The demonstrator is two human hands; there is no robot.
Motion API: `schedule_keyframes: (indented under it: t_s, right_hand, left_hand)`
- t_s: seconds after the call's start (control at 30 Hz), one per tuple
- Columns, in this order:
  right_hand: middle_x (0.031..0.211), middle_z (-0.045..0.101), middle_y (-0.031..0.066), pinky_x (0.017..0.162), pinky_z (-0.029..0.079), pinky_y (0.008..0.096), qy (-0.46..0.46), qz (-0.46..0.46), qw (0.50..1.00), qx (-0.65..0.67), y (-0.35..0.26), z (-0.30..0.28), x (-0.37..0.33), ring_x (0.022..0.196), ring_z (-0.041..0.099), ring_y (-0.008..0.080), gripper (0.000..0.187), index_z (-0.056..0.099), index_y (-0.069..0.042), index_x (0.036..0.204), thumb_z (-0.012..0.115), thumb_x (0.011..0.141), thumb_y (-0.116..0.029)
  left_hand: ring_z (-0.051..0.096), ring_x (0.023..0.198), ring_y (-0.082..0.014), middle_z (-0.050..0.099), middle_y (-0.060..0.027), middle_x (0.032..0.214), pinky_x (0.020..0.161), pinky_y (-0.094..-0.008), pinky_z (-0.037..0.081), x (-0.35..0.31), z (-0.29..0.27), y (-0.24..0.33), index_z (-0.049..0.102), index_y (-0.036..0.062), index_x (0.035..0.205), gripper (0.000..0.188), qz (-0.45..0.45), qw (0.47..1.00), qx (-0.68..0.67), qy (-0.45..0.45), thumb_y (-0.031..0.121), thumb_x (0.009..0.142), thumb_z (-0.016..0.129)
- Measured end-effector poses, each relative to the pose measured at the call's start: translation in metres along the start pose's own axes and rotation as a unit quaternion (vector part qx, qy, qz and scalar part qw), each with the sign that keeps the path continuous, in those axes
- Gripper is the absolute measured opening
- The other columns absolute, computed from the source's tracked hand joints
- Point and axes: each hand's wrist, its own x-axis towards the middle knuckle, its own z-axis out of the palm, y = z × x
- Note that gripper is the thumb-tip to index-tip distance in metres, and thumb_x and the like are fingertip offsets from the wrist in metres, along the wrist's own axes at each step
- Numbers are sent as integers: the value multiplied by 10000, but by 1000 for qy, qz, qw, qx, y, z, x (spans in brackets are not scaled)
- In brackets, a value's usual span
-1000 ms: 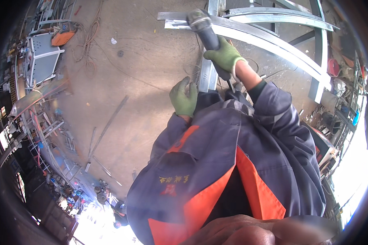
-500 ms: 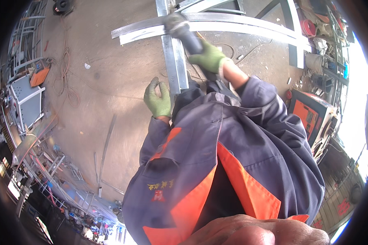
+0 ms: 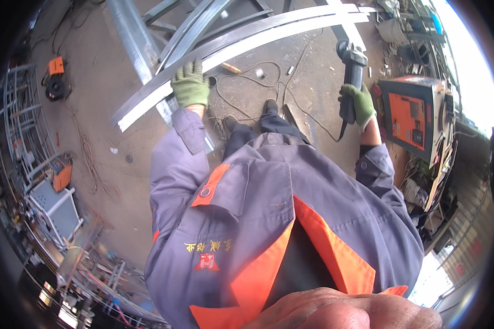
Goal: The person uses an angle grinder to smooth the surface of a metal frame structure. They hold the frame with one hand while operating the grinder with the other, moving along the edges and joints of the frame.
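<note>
Since half a second ago, the green-gloved right hand (image 3: 359,106) has swung away from the left part of the metalwork to its right side, and the green-gloved left hand (image 3: 191,86), which hung clear of the work, now lies on it. That left hand is open, palm down, its fingers nearly straight toward 12 o'clock; whether the thumb hooks beneath is hidden. Under it runs a long silver-grey metal bar with a bright pale strip along its near side (image 3: 252,41), its long axis going from about 8 o'clock to 2 o'clock, bowed somewhat by the lens. The left hand touches this bar toward its 8 o'clock end and is plainly the nearer one; from the right hand, the bar lies off toward 12 o'clock, well apart. The right hand is closed round the body of a black-and-grey angle grinder (image 3: 354,74), whose head points to about 12 o'clock, just beside the lower end of a pale flat metal crosspiece (image 3: 350,33). A thin dark power cord (image 3: 319,129) leaves the grinder's rear. Farther out, an orange-fronted dark metal machine box (image 3: 409,118) stands near the right hand at 3 o'clock, and a wide silver metal beam (image 3: 130,41) stretches from the left hand toward 11 o'clock.
</note>
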Motion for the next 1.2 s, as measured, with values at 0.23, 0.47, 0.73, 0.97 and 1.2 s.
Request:
schedule_keyframes:
  t_s: [0.23, 0.47, 0.73, 0.97, 1.2]
  right_hand:
    - [984, 717, 107, 649, 614, 374, -14, 92, 990, 110, 41, -51, -53, 764, 731, 239, 489, 554, -55, 1290, 826, 891, -131]
    - [1034, 718, 112, 751, 624, 375, -81, 67, 992, 66, 47, -41, -39, 831, 731, 222, 588, 569, -4, 1401, 833, 895, -145]
    - [1133, 733, 151, 892, 593, 390, -148, -50, 982, -103, 9, 5, 6, 969, 735, 245, 774, 584, 7, 1479, 865, 822, -289]
    - [1311, 748, 271, 1064, 550, 458, -223, -83, 930, -280, -30, 75, 5, 1249, 725, 414, 996, 466, -112, 1655, 839, 769, -371]
    - [1289, 752, 287, 1060, 553, 468, -168, -76, 941, -285, -10, 64, 27, 1226, 725, 443, 866, 547, -112, 1586, 824, 815, -391]
  left_hand:
    - [752, 1006, -296, 787, -62, 1092, 890, -467, 586, 12, -1, -12, 802, 139, 1222, 341, 113, 993, -13, -31, 222, 895, 749]
    - [752, 1153, -347, 793, -133, 1244, 1005, -458, 582, -9, -23, -4, 776, 108, 1319, 419, -108, 950, -225, -190, 369, 992, 766]
    - [747, 1049, -371, 788, -152, 1083, 933, -516, 581, -20, 8, 25, 787, 137, 1281, 615, -107, 985, -75, -111, 493, 791, 895]
    - [749, 936, -368, 793, -114, 1010, 872, -512, 587, -47, 6, 7, 817, 150, 1147, 484, -83, 985, -111, -100, 358, 722, 915]
    - [741, 857, -380, 771, -113, 913, 788, -521, 582, -52, 2, -9, 817, 150, 1059, 426, -40, 990, -106, -82, 359, 703, 924]
